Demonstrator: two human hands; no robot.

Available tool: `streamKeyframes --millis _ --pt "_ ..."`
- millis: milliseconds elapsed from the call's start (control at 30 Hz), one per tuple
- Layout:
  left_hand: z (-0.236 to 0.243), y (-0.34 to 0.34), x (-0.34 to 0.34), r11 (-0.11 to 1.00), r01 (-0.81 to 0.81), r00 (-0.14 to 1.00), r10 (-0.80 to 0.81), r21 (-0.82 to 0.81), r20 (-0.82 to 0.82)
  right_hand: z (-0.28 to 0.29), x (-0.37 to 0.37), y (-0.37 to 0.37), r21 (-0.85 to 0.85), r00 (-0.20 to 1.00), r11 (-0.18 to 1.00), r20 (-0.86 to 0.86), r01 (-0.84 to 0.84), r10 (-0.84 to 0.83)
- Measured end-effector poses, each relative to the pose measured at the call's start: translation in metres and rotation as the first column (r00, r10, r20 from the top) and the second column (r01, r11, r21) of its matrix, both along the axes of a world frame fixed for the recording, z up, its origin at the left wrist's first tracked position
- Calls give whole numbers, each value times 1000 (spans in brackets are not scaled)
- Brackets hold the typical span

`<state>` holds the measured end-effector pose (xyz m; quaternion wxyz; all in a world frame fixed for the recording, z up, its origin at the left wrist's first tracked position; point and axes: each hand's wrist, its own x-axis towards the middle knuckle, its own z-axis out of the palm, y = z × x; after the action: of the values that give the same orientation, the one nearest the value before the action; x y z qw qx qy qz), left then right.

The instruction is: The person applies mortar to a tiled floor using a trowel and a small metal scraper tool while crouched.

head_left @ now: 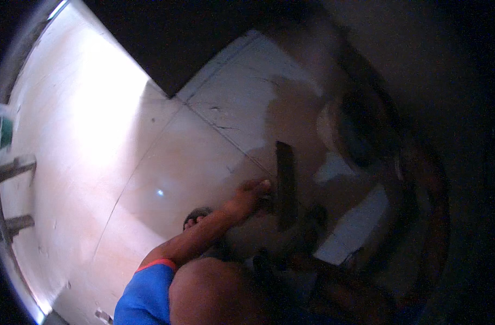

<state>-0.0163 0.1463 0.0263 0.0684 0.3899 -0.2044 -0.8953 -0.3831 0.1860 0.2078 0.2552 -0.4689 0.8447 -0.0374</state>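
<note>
My left hand (253,196) reaches forward over the floor, its fingers closed round the handle of a flat trowel (285,184). The trowel's long, dark, rectangular plate stands to the right of my fingers. Around and beyond it a dark, wet-looking patch (293,114) spreads over the pale tiles. My right hand (301,262) is low in deep shadow at the end of its forearm; its fingers cannot be made out. Between my arms is my bare knee (212,290), and part of my foot (196,218) shows behind the left forearm.
A round, dark container (361,130) with a paler side sits at the right in shadow. A large dark block (150,49) juts in at the top, its corner over the floor. Wooden legs or bars (14,168) stand at the far left. Bright light falls across the left tiles (101,103).
</note>
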Motion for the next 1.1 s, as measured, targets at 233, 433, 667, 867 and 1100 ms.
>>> streamKeyframes --millis 233,433,667,867,1100 --pt "0 -8 4 1000 22 999 -21 7 -24 14 0 -13 65 996 998 -85 27 -22" --pt "6 -13 14 996 64 989 -72 -61 -129 -7 -8 -12 75 997 997 -76 36 -31" --pt "-1 -8 12 999 13 995 -16 -31 -100 -12 -14 -31 102 994 994 -112 27 -15" --pt "-5 -7 15 997 38 996 -43 -72 -80 -18 -21 -36 101 993 995 -120 17 -5" --pt "2 -7 13 996 19 998 -24 -87 -55 -11 -29 -32 107 991 994 -133 21 -7"
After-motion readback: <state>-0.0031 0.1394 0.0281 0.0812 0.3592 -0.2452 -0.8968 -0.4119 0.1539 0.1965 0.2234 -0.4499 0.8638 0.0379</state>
